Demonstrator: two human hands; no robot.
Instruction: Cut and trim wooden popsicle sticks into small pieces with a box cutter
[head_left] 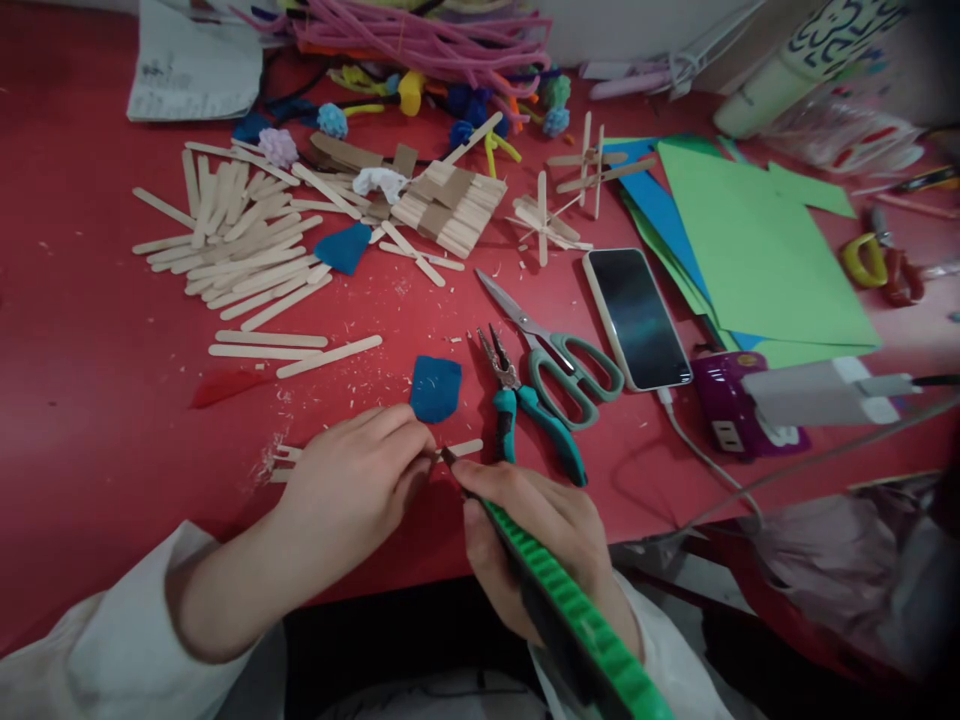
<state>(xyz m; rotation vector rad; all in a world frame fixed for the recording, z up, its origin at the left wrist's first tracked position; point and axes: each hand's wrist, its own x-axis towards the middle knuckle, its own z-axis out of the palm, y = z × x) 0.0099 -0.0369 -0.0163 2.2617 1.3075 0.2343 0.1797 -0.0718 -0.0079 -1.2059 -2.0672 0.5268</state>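
Observation:
My left hand [358, 478] presses down on a wooden craft stick [466, 448] lying on the red table [90, 400], fingers pinched together over it. My right hand [540, 540] grips a green utility knife [570, 610], whose blade tip [448, 457] touches the stick right beside my left fingertips. A blue felt piece [435, 388] lies just beyond my left hand. Teal-handled pliers [525, 405] rest just past my right hand.
Green-handled scissors [559, 355], a phone [637, 318] on a cable, and a purple power strip [731, 410] sit to the right. Loose sticks [240, 240], a stick panel [450, 208], coloured paper [750, 240] and pipe cleaners [420, 40] fill the back. Wood shavings litter the table.

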